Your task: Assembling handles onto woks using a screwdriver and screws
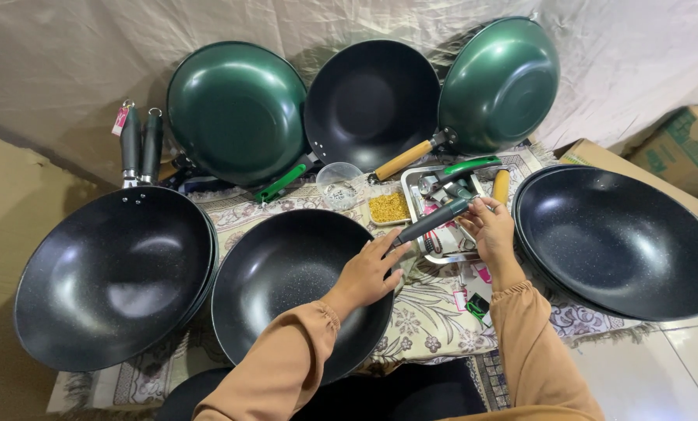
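Two hands fit a dark grey handle to a black non-stick wok on a patterned cloth.

The left hand (368, 269) lies on the right rim of the round black speckled wok (286, 281) in the middle, fingers spread and pressed flat against the rim rather than curled round it. The right hand (491, 230) closes its fingers on the far end of the long dark grey pan handle (434, 221), whose long axis runs on a slant, the low end pointing down-left at the wok's rim beside the left fingertips and the high end pointing up-right over the shallow square metal tray (411, 187). Just beside the tray stand a small dish of yellow screws (388, 208) and a clear plastic cup (339, 184). A stack of large black woks (115, 273) sits to the left, another wide black wok (622, 242) to the right.
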